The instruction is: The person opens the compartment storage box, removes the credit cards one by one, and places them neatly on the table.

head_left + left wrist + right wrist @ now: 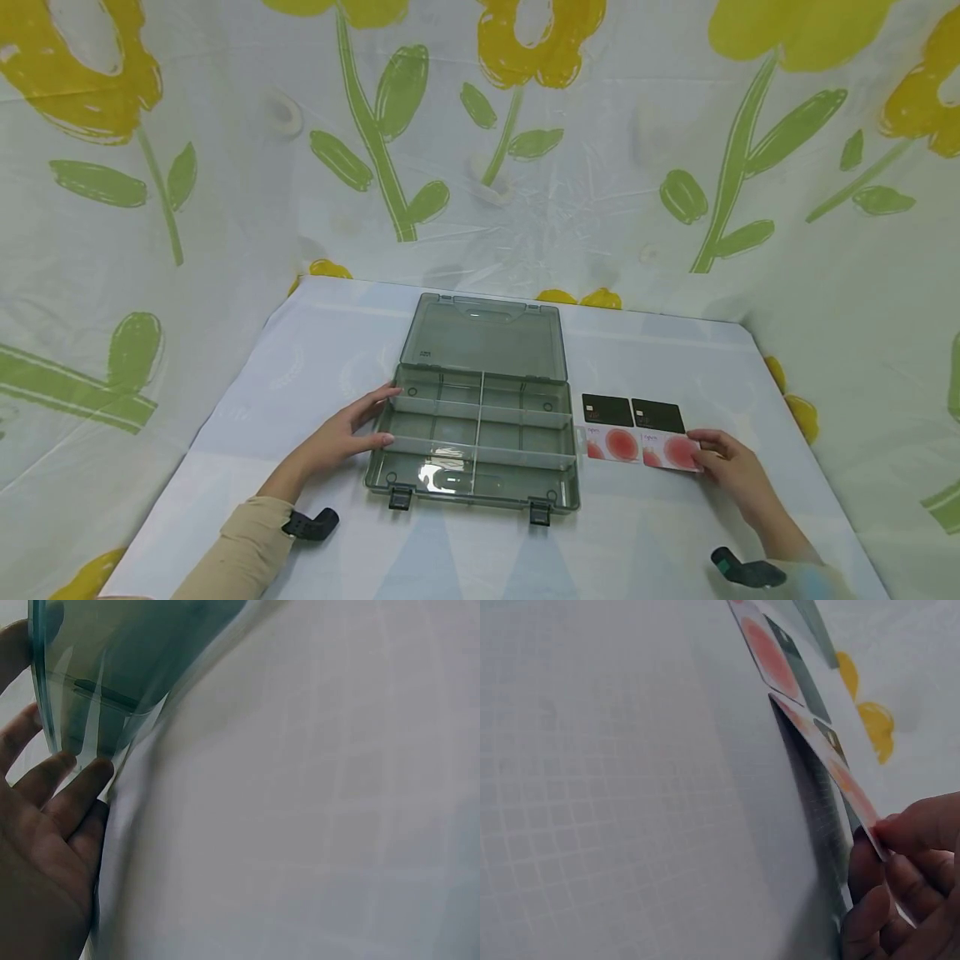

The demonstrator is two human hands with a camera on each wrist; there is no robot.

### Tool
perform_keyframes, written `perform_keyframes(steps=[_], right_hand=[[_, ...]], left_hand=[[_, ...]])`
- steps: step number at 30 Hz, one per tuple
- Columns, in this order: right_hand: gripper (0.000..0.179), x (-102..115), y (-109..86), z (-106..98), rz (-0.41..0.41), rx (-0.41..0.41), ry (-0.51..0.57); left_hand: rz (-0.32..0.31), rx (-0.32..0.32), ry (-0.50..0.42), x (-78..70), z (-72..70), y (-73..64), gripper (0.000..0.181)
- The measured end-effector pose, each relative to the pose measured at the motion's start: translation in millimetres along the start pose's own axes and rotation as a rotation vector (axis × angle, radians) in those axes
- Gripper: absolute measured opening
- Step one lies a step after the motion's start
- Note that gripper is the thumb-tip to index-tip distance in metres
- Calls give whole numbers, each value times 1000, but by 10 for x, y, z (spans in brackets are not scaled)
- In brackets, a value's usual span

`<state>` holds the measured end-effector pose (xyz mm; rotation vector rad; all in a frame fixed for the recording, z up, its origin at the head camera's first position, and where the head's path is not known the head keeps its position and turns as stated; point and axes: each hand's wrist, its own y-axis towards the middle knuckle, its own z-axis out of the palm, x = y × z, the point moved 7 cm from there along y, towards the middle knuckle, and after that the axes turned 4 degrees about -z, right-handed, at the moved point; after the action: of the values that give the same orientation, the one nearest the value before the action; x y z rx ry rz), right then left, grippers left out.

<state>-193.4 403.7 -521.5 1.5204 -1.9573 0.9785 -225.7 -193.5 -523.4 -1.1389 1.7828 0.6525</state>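
Note:
A translucent grey-green divided plastic box lies with its hinged lid laid back. My left hand rests against the box's left side, its fingers fairly straight along the wall; the left wrist view shows the fingertips touching the clear plastic. On the right, my right hand pinches the right edge of a white card with a pink-red circle between thumb and fingers. In the right wrist view that card is tilted, its held edge raised off the table.
Beside the box lies a second pink-circle card, with two black cards just behind the pink pair. Two dark latches hang at the box's front. A white cloth covers the table, and a flower-printed curtain surrounds it.

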Motion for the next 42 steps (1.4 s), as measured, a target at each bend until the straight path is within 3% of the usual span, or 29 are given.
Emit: perform_keyframes(steps=[7, 19, 32, 42], right_hand=[[59, -2, 27, 30, -22, -6, -133], [53, 93, 21, 85, -97, -50, -223], [57, 111, 27, 100, -97, -96, -248], [57, 135, 13, 96, -67, -88, -228]], left_hand=[[-3, -1, -7, 17, 5, 3, 72], [-2, -7, 2, 20, 5, -2, 72], [-4, -3, 3, 10, 4, -1, 73], [-6, -11, 2, 13, -3, -5, 73]])
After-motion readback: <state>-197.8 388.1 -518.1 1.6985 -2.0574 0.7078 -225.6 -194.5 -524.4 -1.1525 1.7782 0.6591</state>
